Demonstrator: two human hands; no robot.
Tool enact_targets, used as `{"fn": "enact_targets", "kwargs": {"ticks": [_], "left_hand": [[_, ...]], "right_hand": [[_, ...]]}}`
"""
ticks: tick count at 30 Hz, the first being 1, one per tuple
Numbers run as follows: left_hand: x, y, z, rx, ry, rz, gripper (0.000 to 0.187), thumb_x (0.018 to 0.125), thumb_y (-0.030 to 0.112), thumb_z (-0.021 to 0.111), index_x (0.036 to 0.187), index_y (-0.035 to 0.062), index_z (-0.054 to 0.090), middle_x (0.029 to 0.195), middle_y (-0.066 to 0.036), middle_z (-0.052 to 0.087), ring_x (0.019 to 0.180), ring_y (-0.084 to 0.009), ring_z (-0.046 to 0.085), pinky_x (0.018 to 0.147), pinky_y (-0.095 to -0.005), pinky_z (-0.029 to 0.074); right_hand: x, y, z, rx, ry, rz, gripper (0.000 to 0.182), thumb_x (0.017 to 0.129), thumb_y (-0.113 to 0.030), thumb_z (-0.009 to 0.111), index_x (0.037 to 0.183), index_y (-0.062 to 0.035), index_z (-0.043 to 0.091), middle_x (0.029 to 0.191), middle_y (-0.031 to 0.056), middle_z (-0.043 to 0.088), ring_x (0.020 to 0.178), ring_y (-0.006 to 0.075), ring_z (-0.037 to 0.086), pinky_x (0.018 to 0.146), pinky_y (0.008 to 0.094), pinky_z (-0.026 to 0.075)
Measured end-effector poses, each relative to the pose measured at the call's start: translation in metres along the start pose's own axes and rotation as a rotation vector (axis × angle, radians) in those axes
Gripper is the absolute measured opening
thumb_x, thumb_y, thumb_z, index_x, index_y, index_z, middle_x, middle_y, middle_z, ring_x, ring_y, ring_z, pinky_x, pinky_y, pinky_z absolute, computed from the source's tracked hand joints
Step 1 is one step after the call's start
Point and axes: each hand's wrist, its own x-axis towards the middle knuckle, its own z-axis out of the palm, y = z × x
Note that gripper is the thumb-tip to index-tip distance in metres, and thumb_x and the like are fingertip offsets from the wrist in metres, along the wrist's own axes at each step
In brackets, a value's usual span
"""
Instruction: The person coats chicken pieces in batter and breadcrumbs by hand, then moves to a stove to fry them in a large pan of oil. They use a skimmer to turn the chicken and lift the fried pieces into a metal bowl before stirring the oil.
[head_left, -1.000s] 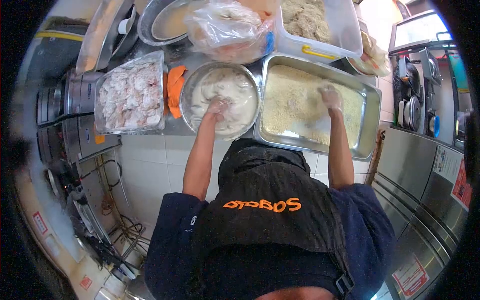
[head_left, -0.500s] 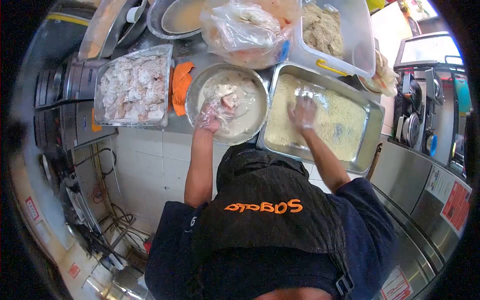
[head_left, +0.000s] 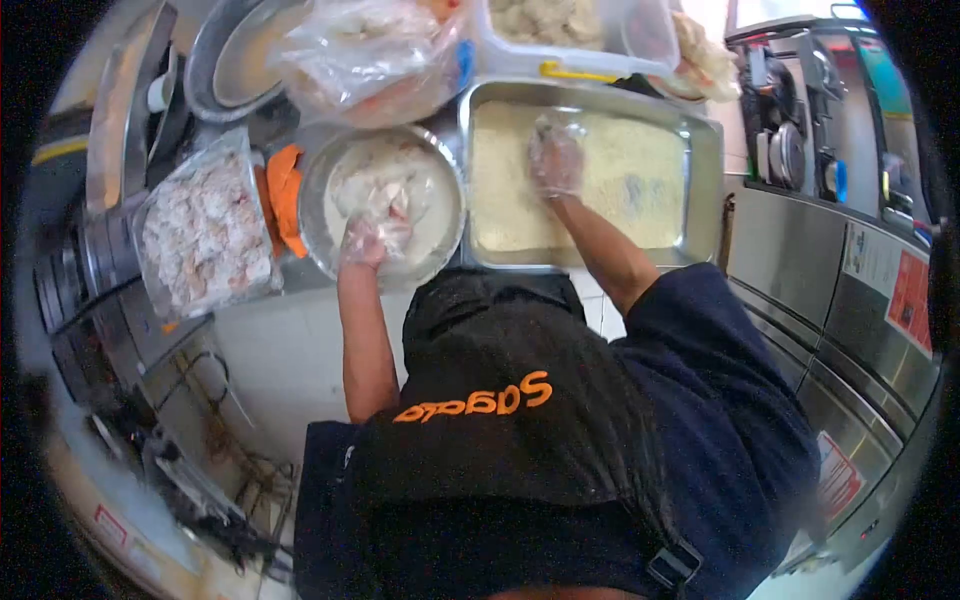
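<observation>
My left hand (head_left: 372, 238), in a clear plastic glove, is in the round metal bowl (head_left: 312, 215) of whitish batter. Its fingers are around a pale, batter-coated piece of meat (head_left: 396, 200). My right hand (head_left: 555, 165), also gloved, is over the left half of a steel tray (head_left: 705, 165) spread with pale yellow crumbs (head_left: 625, 150). Motion blurs its fingers, so their shape and anything under them cannot be made out.
Left of the bowl are an orange cloth (head_left: 285, 200) and a clear container of floured pieces (head_left: 205, 225). Behind stand a plastic bag (head_left: 375, 65), a metal basin (head_left: 205, 85) and a plastic tub (head_left: 655, 35) with a yellow handle.
The view has shifted, so the counter items appear further left and higher. My right hand has moved toward the back of the crumb tray. My left hand remains in the bowl.
</observation>
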Motion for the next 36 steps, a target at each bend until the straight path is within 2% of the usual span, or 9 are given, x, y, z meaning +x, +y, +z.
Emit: {"fn": "enact_targets", "kwargs": {"ticks": [2,5,9,12,16,26,28,31,36], "left_hand": [[0.010,-0.001,0.007,0.067,0.069,-0.037,0.045,0.075,0.021,0.060,0.115,0.0060,0.044,0.102,-0.011,0.054,0.089,-0.0188,0.055,0.072,-0.0310,0.049],[-0.035,-0.009,0.054,1.595,0.149,0.244,0.042,0.076,0.027,0.059,0.110,0.0066,0.046,0.096,-0.010,0.056,0.083,-0.0197,0.057,0.064,-0.0317,0.050],[0.017,-0.015,0.030,0.033,0.351,0.035,0.039,0.074,0.019,0.057,0.110,0.0055,0.049,0.105,-0.017,0.053,0.096,-0.0277,0.052,0.084,-0.0347,0.042],[0.017,-0.011,0.016,-0.276,-0.556,-0.245,0.040,0.076,0.012,0.052,0.114,0.0029,0.045,0.110,-0.016,0.050,0.099,-0.0260,0.050,0.088,-0.0327,0.040],[-0.012,-0.008,0.051,0.215,-0.330,0.040,0.034,0.082,0.011,0.044,0.114,0.0020,0.043,0.111,-0.015,0.049,0.099,-0.0234,0.050,0.084,-0.0352,0.044],[0.022,-0.007,0.012,0.041,0.141,-0.083,0.032,0.081,0.017,0.051,0.109,0.0035,0.049,0.106,-0.015,0.053,0.088,-0.0239,0.055,0.078,-0.0364,0.047],[0.014,-0.008,0.016,0.049,0.153,-0.135,0.032,0.080,0.016,0.050,0.109,0.0033,0.050,0.108,-0.015,0.052,0.088,-0.0246,0.055,0.077,-0.0375,0.047],[-0.003,-0.010,0.027,0.805,-0.140,0.193,0.032,0.079,0.013,0.049,0.109,0.0023,0.049,0.111,-0.015,0.050,0.091,-0.0243,0.054,0.080,-0.0378,0.046],[-0.022,-0.007,0.040,0.567,-0.101,0.254,0.039,0.077,0.009,0.049,0.115,0.0041,0.044,0.113,-0.014,0.048,0.096,-0.0200,0.052,0.083,-0.0325,0.044]], "right_hand": [[-0.001,-0.008,0.003,-0.202,0.174,-0.117,0.040,0.075,-0.032,0.052,0.109,-0.0103,0.050,0.098,0.0151,0.054,0.092,0.0306,0.049,0.080,0.0422,0.036],[-0.030,-0.028,-0.014,-0.217,0.147,-0.185,0.054,0.074,-0.037,0.053,0.120,-0.0124,0.039,0.107,0.0160,0.051,0.100,0.0303,0.047,0.087,0.0424,0.032],[-0.026,-0.039,-0.026,-0.234,0.213,-0.195,0.058,0.075,-0.038,0.053,0.122,-0.0092,0.035,0.112,0.0174,0.048,0.102,0.0324,0.046,0.088,0.0410,0.033],[-0.025,-0.009,-0.032,-0.106,-0.229,-0.014,0.060,0.072,-0.040,0.058,0.116,-0.0027,0.040,0.107,0.0194,0.050,0.097,0.0299,0.049,0.083,0.0382,0.038],[-0.024,0.016,-0.062,0.201,-0.868,0.081,0.051,0.069,-0.030,0.066,0.105,0.0022,0.049,0.096,0.0130,0.057,0.081,0.0207,0.053,0.073,0.0320,0.043],[-0.013,0.000,-0.129,0.208,-0.301,-0.130,0.031,0.076,-0.027,0.056,0.102,-0.0102,0.056,0.101,0.0102,0.057,0.092,0.0251,0.053,0.081,0.0341,0.041],[-0.024,0.014,-0.124,0.020,-0.031,-0.628,0.030,0.074,-0.020,0.058,0.104,-0.0168,0.056,0.108,0.0081,0.054,0.096,0.0266,0.052,0.085,0.0329,0.041],[-0.054,0.026,-0.126,-0.084,-0.474,0.052,0.030,0.077,-0.025,0.054,0.104,-0.0118,0.056,0.119,0.0123,0.045,0.107,0.0248,0.045,0.085,0.0340,0.041],[-0.079,0.064,-0.038,0.391,-0.896,0.000,0.048,0.080,-0.041,0.047,0.120,-0.0137,0.042,0.126,0.0153,0.036,0.117,0.0272,0.034,0.091,0.0370,0.035]]}}
